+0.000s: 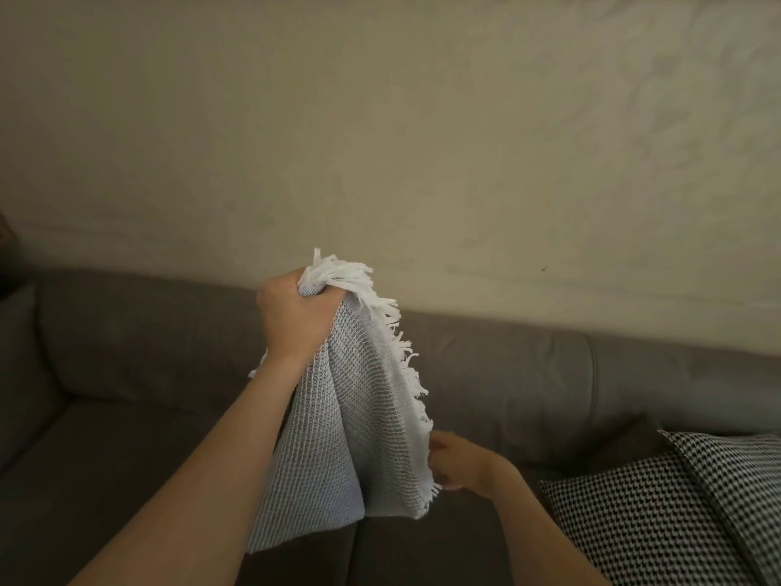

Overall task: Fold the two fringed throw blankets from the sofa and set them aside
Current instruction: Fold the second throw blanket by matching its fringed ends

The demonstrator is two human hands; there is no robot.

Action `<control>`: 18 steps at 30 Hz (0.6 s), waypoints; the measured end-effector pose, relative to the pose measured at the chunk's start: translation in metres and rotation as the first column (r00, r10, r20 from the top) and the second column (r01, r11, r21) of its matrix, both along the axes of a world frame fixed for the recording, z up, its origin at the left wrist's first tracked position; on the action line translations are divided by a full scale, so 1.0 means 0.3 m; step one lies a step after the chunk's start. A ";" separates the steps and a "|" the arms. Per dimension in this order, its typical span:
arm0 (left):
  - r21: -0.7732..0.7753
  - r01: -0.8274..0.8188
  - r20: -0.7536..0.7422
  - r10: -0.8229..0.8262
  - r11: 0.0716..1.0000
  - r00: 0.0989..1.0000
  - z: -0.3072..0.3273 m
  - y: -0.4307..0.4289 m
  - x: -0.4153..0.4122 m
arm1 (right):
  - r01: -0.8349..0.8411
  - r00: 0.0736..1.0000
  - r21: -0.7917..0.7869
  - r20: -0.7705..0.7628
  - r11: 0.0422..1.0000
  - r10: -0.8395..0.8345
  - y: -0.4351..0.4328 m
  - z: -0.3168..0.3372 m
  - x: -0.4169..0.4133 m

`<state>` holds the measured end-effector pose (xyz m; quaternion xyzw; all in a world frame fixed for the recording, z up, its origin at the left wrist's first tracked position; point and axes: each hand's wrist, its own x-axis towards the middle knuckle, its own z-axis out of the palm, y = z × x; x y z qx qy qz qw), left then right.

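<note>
The left hand (291, 317) is fisted round the bunched, fringed top of a pale blanket (359, 425), holding it up over the grey sofa (126, 340). The right hand (456, 463), blurred, meets the blanket's lower fringed edge; whether it grips, I cannot tell. Checked cushions (659, 518) lie near right.

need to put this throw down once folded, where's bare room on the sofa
The seat cushion left of the held blanket is bare, bordered by the backrest. A narrower strip lies between blanket and houndstooth pillows. They crowd the right end.
</note>
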<state>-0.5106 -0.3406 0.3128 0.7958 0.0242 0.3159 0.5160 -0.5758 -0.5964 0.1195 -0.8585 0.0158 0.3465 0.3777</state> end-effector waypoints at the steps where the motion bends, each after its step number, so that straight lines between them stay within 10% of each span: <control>1: -0.009 0.008 -0.006 -0.008 1.000 1.000 -0.004 0.000 -0.003 | 0.037 0.998 0.034 0.055 0.999 -0.039 0.016 0.003 0.008; 5: -0.058 0.004 -0.001 -0.004 0.998 1.000 -0.001 0.010 -0.004 | 0.156 0.968 0.032 0.194 0.987 -0.159 0.077 0.085 0.035; 10: -0.142 -0.028 0.018 0.031 0.989 0.999 0.045 0.011 -0.005 | -0.070 0.995 -0.193 0.054 0.979 0.082 0.060 0.036 0.021; 18: -0.266 -0.008 0.055 0.024 0.964 0.998 0.094 -0.023 0.003 | 0.200 0.978 -0.307 0.011 0.930 -0.207 0.012 -0.030 -0.062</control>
